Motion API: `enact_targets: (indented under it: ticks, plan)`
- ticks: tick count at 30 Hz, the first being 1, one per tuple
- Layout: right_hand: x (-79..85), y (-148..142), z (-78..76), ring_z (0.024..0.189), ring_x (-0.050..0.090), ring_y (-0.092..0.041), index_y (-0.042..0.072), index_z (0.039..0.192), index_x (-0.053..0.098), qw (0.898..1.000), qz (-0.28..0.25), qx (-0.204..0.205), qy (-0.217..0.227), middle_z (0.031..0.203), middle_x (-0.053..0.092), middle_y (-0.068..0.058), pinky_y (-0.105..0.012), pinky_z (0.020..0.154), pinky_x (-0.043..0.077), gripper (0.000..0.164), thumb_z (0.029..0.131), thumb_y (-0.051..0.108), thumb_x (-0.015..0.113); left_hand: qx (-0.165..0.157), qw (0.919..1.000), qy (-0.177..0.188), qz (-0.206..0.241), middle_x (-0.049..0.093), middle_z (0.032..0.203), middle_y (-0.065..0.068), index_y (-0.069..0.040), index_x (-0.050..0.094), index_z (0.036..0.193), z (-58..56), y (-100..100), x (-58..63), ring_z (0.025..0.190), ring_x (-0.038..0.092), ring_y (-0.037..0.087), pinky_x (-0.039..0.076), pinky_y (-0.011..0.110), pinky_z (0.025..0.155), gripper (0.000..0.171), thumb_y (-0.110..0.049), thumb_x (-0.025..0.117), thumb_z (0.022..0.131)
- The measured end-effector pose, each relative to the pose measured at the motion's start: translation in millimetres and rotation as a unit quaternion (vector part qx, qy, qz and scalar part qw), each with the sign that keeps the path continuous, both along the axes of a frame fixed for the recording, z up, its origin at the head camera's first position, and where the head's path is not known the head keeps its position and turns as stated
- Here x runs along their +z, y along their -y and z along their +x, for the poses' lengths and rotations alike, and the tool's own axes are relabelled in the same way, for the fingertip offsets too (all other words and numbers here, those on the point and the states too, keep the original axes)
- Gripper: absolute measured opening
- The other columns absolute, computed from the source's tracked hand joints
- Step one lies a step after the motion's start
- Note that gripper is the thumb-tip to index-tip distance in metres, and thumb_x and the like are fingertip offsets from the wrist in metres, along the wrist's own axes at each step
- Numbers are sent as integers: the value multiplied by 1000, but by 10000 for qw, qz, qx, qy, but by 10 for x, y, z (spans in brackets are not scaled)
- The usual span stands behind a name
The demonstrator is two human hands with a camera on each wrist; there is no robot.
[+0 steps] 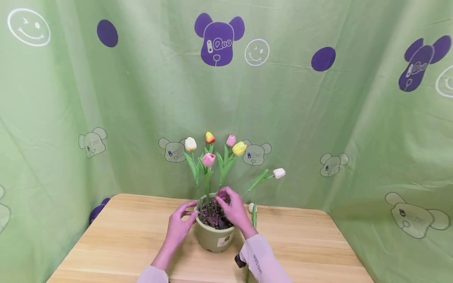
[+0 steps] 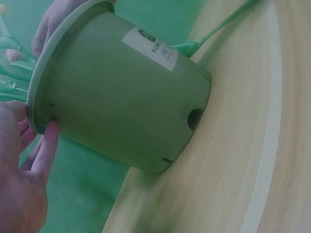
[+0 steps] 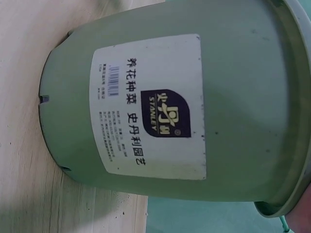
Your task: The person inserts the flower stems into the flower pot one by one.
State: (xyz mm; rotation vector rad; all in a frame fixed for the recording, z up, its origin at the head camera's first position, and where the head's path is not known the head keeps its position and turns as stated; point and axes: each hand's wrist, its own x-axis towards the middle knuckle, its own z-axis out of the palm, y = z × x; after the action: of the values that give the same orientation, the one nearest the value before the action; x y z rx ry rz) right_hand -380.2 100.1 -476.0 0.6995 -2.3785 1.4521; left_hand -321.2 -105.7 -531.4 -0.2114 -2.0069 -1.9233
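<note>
A green flowerpot (image 1: 209, 236) filled with dark soil (image 1: 212, 218) stands on the table. Upright in it are a white tulip (image 1: 190, 144), a red-yellow tulip (image 1: 210, 137), two pink tulips (image 1: 209, 160) and a yellow tulip (image 1: 239, 148). My left hand (image 1: 181, 223) grips the pot's left rim; in the left wrist view its fingers (image 2: 46, 153) press under the lip. Over the soil at the right, my right hand (image 1: 231, 206) pinches a tulip stem beneath the yellow bloom. Its fingertips are partly hidden. The right wrist view mostly shows the pot's label (image 3: 150, 109).
A pale tulip (image 1: 279, 173) slants out to the right, its lower end hidden behind the right hand. Another white tulip (image 1: 251, 207) lies on the wooden table (image 1: 301, 239), partly under the right forearm. Green patterned curtains (image 1: 293, 106) surround the table's back and sides.
</note>
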Motion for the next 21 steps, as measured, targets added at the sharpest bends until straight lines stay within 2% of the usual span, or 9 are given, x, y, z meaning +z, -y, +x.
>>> enact_targets:
  ticks: [5, 13, 19, 21]
  plan:
    - [-18, -2, 10, 89, 69, -16, 6, 111, 68, 9997, -61, -49, 245, 100, 72, -7, -21, 77, 65, 15, 96, 8, 71, 8, 10000, 63, -51, 60, 142, 18, -5, 64, 136, 5, -3, -1, 109, 69, 31, 67, 24, 81, 43, -9, 74, 95]
    - [-15, 8, 7, 84, 68, -14, 4, 106, 70, 9996, 178, -188, 98, 96, 73, -5, -20, 75, 64, 13, 95, 9, 73, 47, 9999, 89, -22, 61, 142, 17, -6, 64, 136, 27, 0, 10, 109, 69, 33, 67, 24, 81, 43, -9, 75, 94]
    - [3, 12, -10, 82, 67, -13, 6, 105, 71, 9991, 290, -251, 165, 95, 73, -5, -19, 74, 63, 11, 95, 10, 73, 10, 10000, 0, -75, 62, 141, 17, -5, 64, 135, 7, 10, 19, 109, 70, 33, 67, 24, 81, 42, -9, 74, 94]
    - [3, 18, -14, 82, 67, -13, 6, 105, 71, 9987, 359, -278, 215, 95, 74, -5, -19, 74, 63, 11, 95, 11, 73, 48, 9999, 79, -102, 61, 141, 18, -3, 64, 135, 21, -3, 48, 109, 69, 35, 67, 25, 82, 42, -6, 73, 95]
